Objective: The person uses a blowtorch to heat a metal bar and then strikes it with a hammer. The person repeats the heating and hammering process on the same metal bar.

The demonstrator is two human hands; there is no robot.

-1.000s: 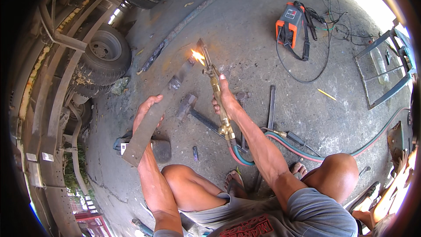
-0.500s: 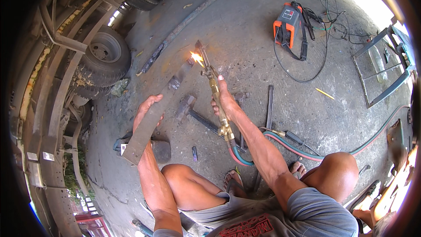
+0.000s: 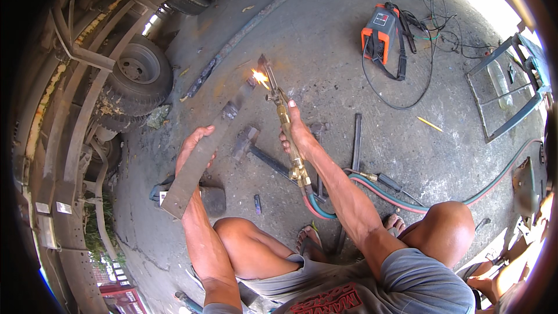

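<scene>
My left hand (image 3: pixel 195 145) is closed around a long flat metal bar (image 3: pixel 197 171), which slants up and to the right from my forearm. A darkened lump sits partway along it, and its far end reaches the flame (image 3: pixel 260 77). My right hand (image 3: pixel 296 131) grips a brass cutting torch (image 3: pixel 285 117) by its body, with the head pointing away from me. Orange flame burns beside the torch head, at the bar's far end. Red and green hoses (image 3: pixel 317 208) run from the torch's lower end. On the floor between my arms lies a hammer (image 3: pixel 245 141) with a dark handle.
A second hammer (image 3: pixel 319 131) and a dark metal bar (image 3: pixel 357 139) lie right of the torch. An orange and black welding machine (image 3: pixel 379 32) with cables stands far right, near a metal frame (image 3: pixel 494 104). Truck wheels (image 3: pixel 138 68) line the left. Another person's foot (image 3: pixel 483 284) shows lower right.
My hands, the bar and the torch hold almost the same place. The flame flickers in shape. At lower right, the other person's leg and foot have shifted slightly.
</scene>
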